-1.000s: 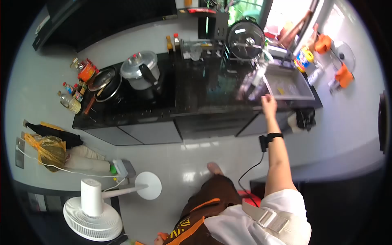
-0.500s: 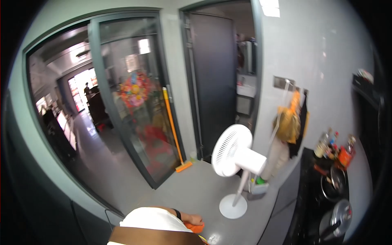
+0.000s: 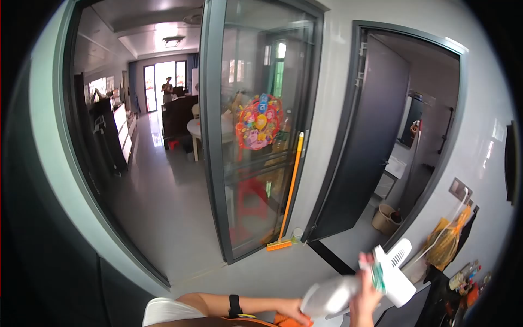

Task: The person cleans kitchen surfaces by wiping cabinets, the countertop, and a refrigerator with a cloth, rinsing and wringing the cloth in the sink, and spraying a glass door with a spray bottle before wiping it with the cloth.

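A: Hand pose, relative to the upright white plastic fan (image 3: 402, 288)?
B: Left hand (image 3: 293, 310) left of it, forearm nearly level, fingers closed over a bright orange cloth (image 3: 292, 320). Right hand (image 3: 366, 301) just left of the fan's housing, raised, fingers wrapped around a pale translucent bottle-like object (image 3: 331, 297).
A: Unclear parts?
B: Right hand and object motion-blurred; orange cloth cut off below; fan's lower part mostly hidden. Cannot tell whether left fingers touch the object.
A: Versus half a second ago?
B: Right hand and object are newly in view; left hand holds orange then too.
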The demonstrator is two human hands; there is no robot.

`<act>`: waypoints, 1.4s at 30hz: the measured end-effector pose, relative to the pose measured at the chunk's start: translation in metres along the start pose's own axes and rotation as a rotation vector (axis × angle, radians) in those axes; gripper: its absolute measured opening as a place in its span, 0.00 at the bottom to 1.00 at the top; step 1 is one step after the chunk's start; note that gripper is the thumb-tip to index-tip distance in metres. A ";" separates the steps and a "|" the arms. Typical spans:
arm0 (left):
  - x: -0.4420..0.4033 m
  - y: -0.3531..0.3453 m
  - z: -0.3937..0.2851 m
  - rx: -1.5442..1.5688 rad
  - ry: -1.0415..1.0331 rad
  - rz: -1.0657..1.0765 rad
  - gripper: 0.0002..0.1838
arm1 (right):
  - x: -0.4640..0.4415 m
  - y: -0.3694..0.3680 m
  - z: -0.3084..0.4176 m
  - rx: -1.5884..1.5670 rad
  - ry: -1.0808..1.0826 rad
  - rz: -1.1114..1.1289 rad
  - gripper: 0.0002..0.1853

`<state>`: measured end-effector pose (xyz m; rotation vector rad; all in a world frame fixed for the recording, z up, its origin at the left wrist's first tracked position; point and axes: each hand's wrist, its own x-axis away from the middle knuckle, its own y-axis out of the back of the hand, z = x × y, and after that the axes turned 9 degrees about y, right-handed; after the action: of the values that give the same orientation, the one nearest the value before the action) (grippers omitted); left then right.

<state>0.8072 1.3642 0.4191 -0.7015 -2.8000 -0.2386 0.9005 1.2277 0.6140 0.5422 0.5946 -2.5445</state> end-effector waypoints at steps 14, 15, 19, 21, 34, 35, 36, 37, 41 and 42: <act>0.168 0.267 -0.142 1.204 -0.946 -0.849 0.34 | -0.233 -0.341 -0.083 -0.429 0.541 0.420 0.20; 0.169 0.276 -0.146 1.123 -0.920 -0.781 0.27 | -0.243 -0.349 -0.084 -0.425 0.475 0.423 0.19; 0.153 0.286 -0.170 1.189 -0.907 -0.985 0.21 | -0.298 -0.367 -0.084 -0.680 0.439 0.687 0.16; 0.149 0.300 -0.178 1.243 -0.916 -0.933 0.23 | -0.319 -0.374 -0.084 -0.739 0.412 0.723 0.15; 0.182 0.258 -0.084 1.078 -0.558 -0.911 0.38 | -0.393 -0.399 -0.066 -0.643 0.539 0.524 0.12; 0.185 0.242 -0.060 1.147 -0.569 -0.941 0.37 | -0.403 -0.398 -0.064 -0.580 0.605 0.489 0.13; 0.189 0.226 -0.037 1.217 -0.582 -0.970 0.35 | -0.411 -0.398 -0.062 -0.514 0.671 0.456 0.13; 0.195 0.207 -0.019 1.300 -0.580 -1.033 0.35 | -0.416 -0.396 -0.059 -0.490 0.702 0.412 0.13; 0.227 0.131 0.073 1.537 -0.544 -1.310 0.30 | -0.421 -0.381 -0.042 -0.613 0.703 0.386 0.14; 0.233 0.113 0.089 1.581 -0.517 -1.387 0.28 | -0.430 -0.377 -0.045 -0.619 0.717 0.412 0.15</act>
<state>0.6452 1.5851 0.4090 1.5819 -2.1364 1.8068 1.0651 1.7001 0.8943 1.1870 1.2928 -1.6108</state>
